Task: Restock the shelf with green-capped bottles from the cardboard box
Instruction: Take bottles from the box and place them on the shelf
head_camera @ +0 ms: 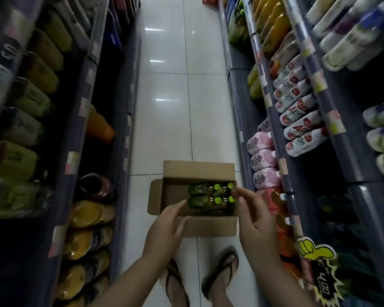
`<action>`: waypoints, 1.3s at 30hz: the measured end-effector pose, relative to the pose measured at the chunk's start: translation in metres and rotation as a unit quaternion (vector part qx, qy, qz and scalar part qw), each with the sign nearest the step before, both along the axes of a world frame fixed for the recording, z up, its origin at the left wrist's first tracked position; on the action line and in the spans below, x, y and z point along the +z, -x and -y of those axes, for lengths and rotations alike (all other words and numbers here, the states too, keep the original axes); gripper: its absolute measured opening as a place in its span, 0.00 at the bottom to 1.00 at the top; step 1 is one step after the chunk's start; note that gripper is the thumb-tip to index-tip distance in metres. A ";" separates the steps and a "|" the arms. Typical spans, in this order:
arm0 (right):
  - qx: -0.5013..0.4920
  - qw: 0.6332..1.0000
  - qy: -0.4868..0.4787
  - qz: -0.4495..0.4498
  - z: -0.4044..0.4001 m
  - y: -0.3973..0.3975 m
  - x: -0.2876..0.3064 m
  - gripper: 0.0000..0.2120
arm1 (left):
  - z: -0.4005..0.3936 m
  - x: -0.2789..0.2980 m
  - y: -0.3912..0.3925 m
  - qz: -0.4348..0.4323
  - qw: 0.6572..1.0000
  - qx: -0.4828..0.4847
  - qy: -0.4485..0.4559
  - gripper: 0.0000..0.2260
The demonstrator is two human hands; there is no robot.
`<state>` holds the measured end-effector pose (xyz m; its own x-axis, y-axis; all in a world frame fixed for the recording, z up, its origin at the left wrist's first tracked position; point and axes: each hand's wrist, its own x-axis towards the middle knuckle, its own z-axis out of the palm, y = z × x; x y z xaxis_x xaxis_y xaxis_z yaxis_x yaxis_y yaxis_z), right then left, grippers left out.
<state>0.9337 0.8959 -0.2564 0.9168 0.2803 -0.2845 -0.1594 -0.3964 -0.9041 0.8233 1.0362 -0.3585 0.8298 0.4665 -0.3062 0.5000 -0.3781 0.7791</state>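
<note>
An open cardboard box (pixel 200 171) stands on the white tiled floor of the aisle. Inside it, at the right side, lie several bottles with bright green caps (pixel 211 196), two rows side by side, caps pointing right. My left hand (pixel 167 231) hovers over the box's near left edge, fingers spread, holding nothing. My right hand (pixel 256 220) is above the box's right wall, fingers apart, its fingertips close to the green caps. I cannot tell whether they touch a cap.
Dark shelf units line both sides of the aisle. The left shelves (pixel 80 120) hold yellow and orange bottles. The right shelves (pixel 282 151) hold white, pink and orange bottles, with a yellow thumbs-up price tag (pixel 317 251). My feet in flip-flops (pixel 222 269) stand just behind the box.
</note>
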 end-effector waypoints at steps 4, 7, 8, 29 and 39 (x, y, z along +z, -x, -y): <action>-0.032 0.998 0.052 -0.031 -0.003 -0.023 -0.096 0.11 | -0.010 -0.079 -0.038 -0.011 0.999 -0.018 0.026 0.20; -0.078 0.992 0.085 -0.059 -0.004 -0.038 -0.178 0.11 | -0.013 -0.145 -0.067 -0.023 0.999 -0.014 0.040 0.20; -0.094 0.988 0.093 -0.075 -0.005 -0.043 -0.206 0.11 | -0.015 -0.167 -0.078 -0.029 0.999 -0.014 0.042 0.20; -0.294 0.891 0.194 -0.286 -0.005 -0.081 -0.514 0.28 | 0.032 -0.447 -0.194 -0.074 0.995 -0.058 0.024 0.28; -0.353 0.876 0.181 -0.275 -0.005 -0.072 -0.537 0.24 | 0.036 -0.453 -0.182 -0.066 0.992 -0.111 -0.010 0.28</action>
<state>1.0054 0.9013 -0.7930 0.5214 -0.5018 -0.6902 -0.8524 -0.2684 -0.4487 1.0053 1.0001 -0.8112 0.8661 0.2833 -0.4118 0.4997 -0.5054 0.7034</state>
